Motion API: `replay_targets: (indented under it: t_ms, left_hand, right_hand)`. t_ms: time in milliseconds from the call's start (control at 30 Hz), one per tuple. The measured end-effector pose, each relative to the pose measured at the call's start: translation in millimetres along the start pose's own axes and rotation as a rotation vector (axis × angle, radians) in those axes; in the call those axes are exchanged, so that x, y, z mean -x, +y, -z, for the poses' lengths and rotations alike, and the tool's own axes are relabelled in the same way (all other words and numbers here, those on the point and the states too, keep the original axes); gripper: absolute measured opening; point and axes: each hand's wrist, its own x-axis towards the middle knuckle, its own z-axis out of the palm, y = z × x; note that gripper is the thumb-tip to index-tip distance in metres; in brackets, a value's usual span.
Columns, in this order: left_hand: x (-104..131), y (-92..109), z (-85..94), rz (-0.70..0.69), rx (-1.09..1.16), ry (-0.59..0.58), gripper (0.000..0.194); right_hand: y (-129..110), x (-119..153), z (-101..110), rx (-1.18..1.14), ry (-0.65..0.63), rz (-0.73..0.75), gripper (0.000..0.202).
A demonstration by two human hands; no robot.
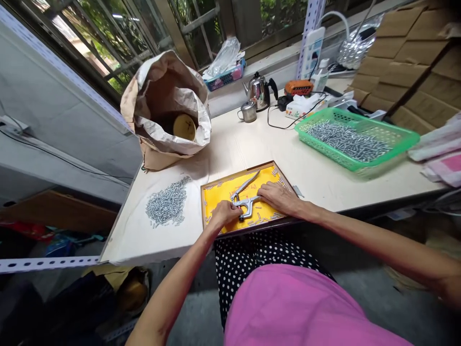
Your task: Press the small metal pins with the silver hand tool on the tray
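Observation:
Silver hand pliers (247, 203) with spread handles and a dark tip lie over a shallow tray (283, 215) lined in yellow. My left hand (225, 213) is closed in a pinch at the jaw end of the pliers; what is between the fingertips is too small to make out. On the right, the fingers of my right hand (279, 197) are closed around the end of the lower handle. Small metal pins (259, 222) lie scattered along the tray's edges, some beneath my right wrist.
A heap of metal pins (167, 202) lies on white cloth to the left. Behind it stands an open paper sack (144, 149). A green basket (356, 166) holds more pins at right. A kettle (260, 91) and a metal cup (248, 112) stand at the back.

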Motion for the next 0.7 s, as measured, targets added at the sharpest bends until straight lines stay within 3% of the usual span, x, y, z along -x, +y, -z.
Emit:
replay_targets:
  t_ms: [167, 200, 367, 600, 700]
  left_hand:
    - [6, -9, 13.4, 0.040, 0.360, -0.299, 0.041]
    - [9, -11, 16.1, 0.036, 0.336, -0.272, 0.040]
    - [31, -22, 20.7, -0.139, -0.249, 0.168, 0.020]
    - [43, -28, -2.7, -0.531, -0.548, 0.144, 0.014]
    - [39, -29, 0.0, -0.406, -0.762, 0.159, 0.019]
  right_hand:
    - [-11, 3, -2, -0.155, 0.150, -0.024, 0.025]
    - [-13, 4, -2, -0.144, 0.163, -0.022, 0.025]
    - [-6, 11, -1, -0.124, 0.226, -0.091, 0.022]
    - [8, 31, -3, -0.179, 0.253, -0.169, 0.023]
    - [3, 35, -8, -0.198, 0.265, -0.135, 0.025]
